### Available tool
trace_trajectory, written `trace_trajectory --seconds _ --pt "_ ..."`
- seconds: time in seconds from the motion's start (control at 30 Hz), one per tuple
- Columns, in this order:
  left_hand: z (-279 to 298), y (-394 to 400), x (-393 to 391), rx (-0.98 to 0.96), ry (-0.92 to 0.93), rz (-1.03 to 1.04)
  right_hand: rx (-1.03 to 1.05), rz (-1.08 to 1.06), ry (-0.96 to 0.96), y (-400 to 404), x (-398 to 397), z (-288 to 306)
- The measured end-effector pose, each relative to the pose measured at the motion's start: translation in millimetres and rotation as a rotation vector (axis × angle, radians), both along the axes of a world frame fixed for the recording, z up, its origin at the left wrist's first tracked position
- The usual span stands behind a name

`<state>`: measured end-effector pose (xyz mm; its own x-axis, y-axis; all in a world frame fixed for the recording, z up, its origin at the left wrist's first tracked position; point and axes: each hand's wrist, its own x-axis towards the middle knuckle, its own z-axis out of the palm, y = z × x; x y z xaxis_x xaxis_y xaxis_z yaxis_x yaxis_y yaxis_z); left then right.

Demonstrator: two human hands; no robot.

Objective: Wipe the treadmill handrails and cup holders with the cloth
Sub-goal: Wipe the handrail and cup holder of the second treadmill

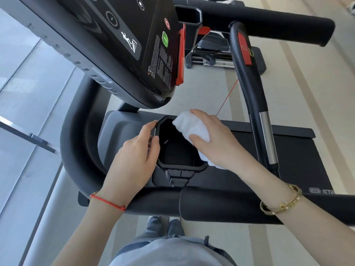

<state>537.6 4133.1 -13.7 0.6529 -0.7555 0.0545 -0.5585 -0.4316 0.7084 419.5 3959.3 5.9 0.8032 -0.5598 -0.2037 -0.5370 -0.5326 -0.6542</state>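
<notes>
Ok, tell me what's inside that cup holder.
The cup holder shows only dark walls and floor, nothing loose. The white cloth under the right hand covers its right rim.

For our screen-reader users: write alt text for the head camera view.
A person's right hand presses a white cloth against the rim of a treadmill's black cup holder, while the left hand rests on the opposite rim. The console hangs above; a padded handrail crosses below.
</notes>
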Motion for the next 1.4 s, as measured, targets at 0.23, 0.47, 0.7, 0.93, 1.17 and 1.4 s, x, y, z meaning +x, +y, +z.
trace_trajectory --seconds 0.23,0.47,0.7,0.93,1.17,1.4 --pt "1 0 -1 0.009 0.021 0.009 -0.054 0.107 0.032 -17 6 2" --pt "0 -3 -1 0.01 -0.016 0.015 -0.141 0.418 0.135 -42 37 15" --pt "-1 -4 1 0.002 -0.071 -0.005 -0.386 0.434 0.067 -24 49 11" --pt "-3 -2 3 -0.017 -0.063 0.016 -0.249 0.117 0.075 -26 12 -1" --pt "-5 -2 4 -0.023 -0.092 -0.005 -0.117 0.319 0.194 -35 42 18" --pt "-4 -2 4 -0.034 -0.076 -0.004 -0.104 -0.065 0.079 0 6 3"
